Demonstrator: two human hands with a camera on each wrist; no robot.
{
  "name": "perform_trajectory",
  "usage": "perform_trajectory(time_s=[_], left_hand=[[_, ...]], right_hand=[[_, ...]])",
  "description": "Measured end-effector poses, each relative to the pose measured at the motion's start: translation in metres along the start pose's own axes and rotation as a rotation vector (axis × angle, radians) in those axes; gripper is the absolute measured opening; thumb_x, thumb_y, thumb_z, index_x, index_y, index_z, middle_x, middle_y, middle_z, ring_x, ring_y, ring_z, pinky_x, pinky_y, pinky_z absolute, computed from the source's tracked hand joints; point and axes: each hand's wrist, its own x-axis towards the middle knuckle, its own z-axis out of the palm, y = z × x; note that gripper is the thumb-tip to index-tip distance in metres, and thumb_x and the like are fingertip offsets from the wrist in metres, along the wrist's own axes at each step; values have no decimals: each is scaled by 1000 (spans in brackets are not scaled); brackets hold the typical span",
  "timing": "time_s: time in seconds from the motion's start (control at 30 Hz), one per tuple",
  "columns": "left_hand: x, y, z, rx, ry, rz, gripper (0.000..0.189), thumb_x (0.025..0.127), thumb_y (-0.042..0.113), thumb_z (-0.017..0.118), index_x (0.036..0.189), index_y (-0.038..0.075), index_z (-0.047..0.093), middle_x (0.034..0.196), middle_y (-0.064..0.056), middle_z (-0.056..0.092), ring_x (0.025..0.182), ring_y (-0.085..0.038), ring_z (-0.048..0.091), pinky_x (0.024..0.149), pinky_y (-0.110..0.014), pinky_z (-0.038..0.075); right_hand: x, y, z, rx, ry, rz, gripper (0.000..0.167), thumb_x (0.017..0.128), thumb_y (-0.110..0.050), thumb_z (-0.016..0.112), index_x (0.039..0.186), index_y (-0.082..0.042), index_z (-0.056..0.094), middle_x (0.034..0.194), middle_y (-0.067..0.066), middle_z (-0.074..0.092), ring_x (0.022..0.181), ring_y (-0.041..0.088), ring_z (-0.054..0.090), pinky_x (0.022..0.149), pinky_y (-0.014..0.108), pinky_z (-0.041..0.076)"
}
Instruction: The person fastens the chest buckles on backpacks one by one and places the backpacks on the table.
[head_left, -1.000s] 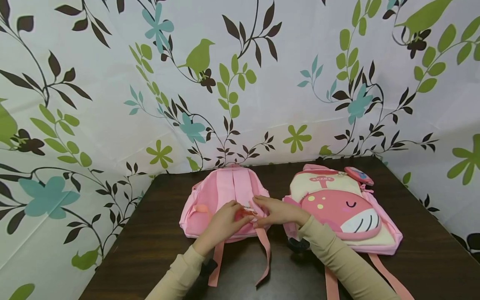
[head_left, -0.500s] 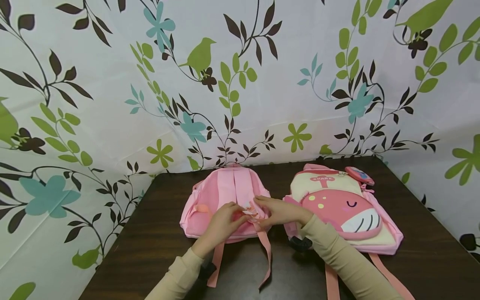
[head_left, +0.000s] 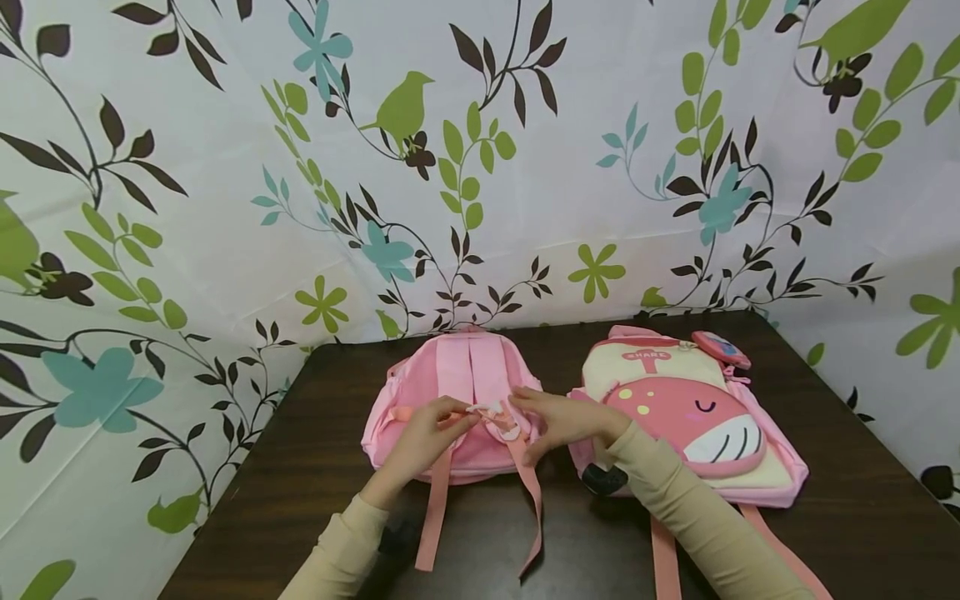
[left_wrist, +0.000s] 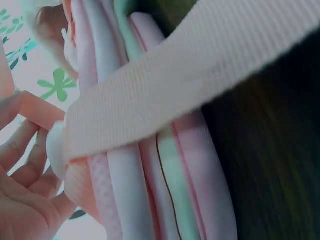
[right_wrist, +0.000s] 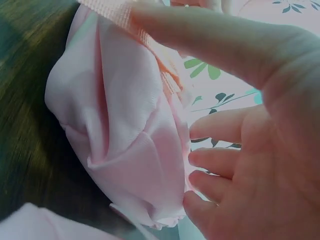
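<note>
A pink backpack [head_left: 408, 387] lies on the table with its shoulder straps facing up. Over its lower middle, my left hand [head_left: 431, 433] pinches a coral webbing strap [left_wrist: 42, 111] beside a white plastic buckle [head_left: 486, 409]. The left fingers are bent at that strap in the left wrist view. My right hand [head_left: 562, 421] stands at the bag's right side, fingers spread apart and fairly straight. In the right wrist view its thumb [right_wrist: 210, 40] lies against coral webbing [right_wrist: 112, 11], with the four fingertips along the pink fabric. Two loose coral strap ends [head_left: 432, 525] hang toward the front.
To the right lies a second backpack [head_left: 600, 371], cream and pink with a whale front pocket [head_left: 660, 408], partly behind the right sleeve [head_left: 697, 517]. Its straps [head_left: 665, 558] reach toward the front. A patterned curtain [head_left: 525, 167] rises behind the dark wooden table [head_left: 285, 500].
My left hand has moved slightly left with the strap, uncovering more of the buckle and webbing. The right thumb and fingers have spread wider apart. The backpacks stay in place.
</note>
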Motion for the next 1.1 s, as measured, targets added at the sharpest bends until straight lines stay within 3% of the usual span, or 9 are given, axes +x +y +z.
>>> perform_trajectory(time_s=[0.27, 0.53, 0.67, 0.77, 0.87, 0.97, 1.0, 1.1], left_hand=[[-2, -7, -15, -124, -26, -91, 27, 98, 34, 67, 117, 16, 73, 110, -2, 72, 97, -22, 63, 84, -29, 55], [-4, -10, -22, -292, -25, -185, 36, 102, 33, 61, 126, 7, 66, 116, -12, 70, 108, -28, 66, 96, -35, 53], [-6, -9, -26, -372, -5, -179, 38, 103, 28, 60, 134, 6, 61, 122, -14, 66, 110, -27, 64, 97, -32, 51], [-6, -9, -27, -442, 0, -145, 42, 103, 22, 60, 138, -1, 56, 129, -17, 64, 111, -22, 63, 97, -28, 50], [-6, -8, -26, -493, 5, -129, 47, 103, 18, 60, 142, -5, 50, 134, -18, 62, 114, -18, 64, 97, -26, 50], [-7, -7, -26, -530, 13, -121, 49, 103, 16, 60, 144, -6, 47, 138, -19, 59, 117, -16, 62, 99, -26, 48], [-8, -7, -25, -540, 16, -124, 49, 103, 16, 60, 145, -6, 47, 139, -20, 59, 118, -16, 62, 99, -25, 48], [-10, -7, -25, -573, 24, -133, 50, 102, 14, 59, 146, -6, 45, 141, -22, 56, 119, -14, 62, 100, -25, 47]], right_hand=[[12, -8, 3, -55, 108, -10, 79, 90, -42, 73, 150, 0, 44, 162, 15, 29, 148, 34, 29, 116, 52, 30], [29, -15, 13, -138, 164, -28, 64, 95, -39, 66, 142, 4, 54, 156, 21, 39, 146, 38, 33, 114, 53, 33], [35, -19, 18, -156, 195, -83, 57, 96, -31, 67, 138, 5, 57, 151, 23, 46, 143, 39, 37, 113, 52, 34], [40, -23, 23, -166, 222, -119, 52, 96, -26, 68, 136, 5, 59, 146, 23, 51, 140, 39, 43, 112, 51, 36], [46, -26, 29, -192, 242, -143, 44, 95, -21, 69, 130, 4, 62, 122, 18, 67, 114, 31, 63, 99, 42, 50], [51, -26, 35, -226, 256, -158, 34, 93, -17, 70, 122, 0, 66, 93, 4, 65, 82, 18, 60, 77, 30, 52], [52, -27, 37, -232, 260, -166, 29, 93, -15, 71, 119, -2, 67, 88, 1, 61, 76, 15, 56, 72, 29, 50], [55, -27, 41, -230, 280, -168, 26, 92, -12, 71, 117, -4, 69, 91, 0, 65, 78, 14, 57, 76, 29, 52]])
